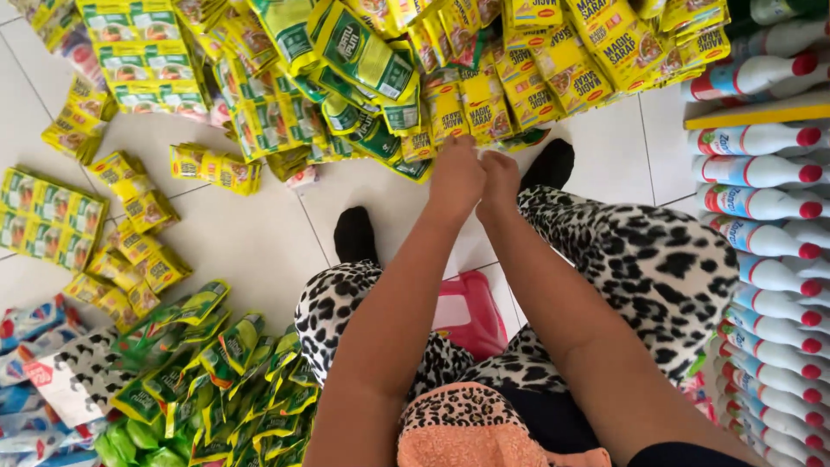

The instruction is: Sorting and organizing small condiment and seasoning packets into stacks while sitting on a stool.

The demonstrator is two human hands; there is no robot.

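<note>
- White tiled floor (259, 233) carries heaps of yellow sachets (484, 108) ahead.
- Left hand (456, 177) and right hand (500, 180) pinch closed on the pile's near edge.
- Green sachets (225, 380) lie left; white bottles (769, 207) line the right.

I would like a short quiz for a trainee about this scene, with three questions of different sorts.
1. True or false: the left hand and right hand are close together at the yellow sachet pile.
2. Which lie at the right edge? A) white bottles with red caps B) tins C) jars
3. Fill in: the pink stool is between the person's ___.

Key: 1 true. 2 A, the white bottles. 3 legs.
</note>
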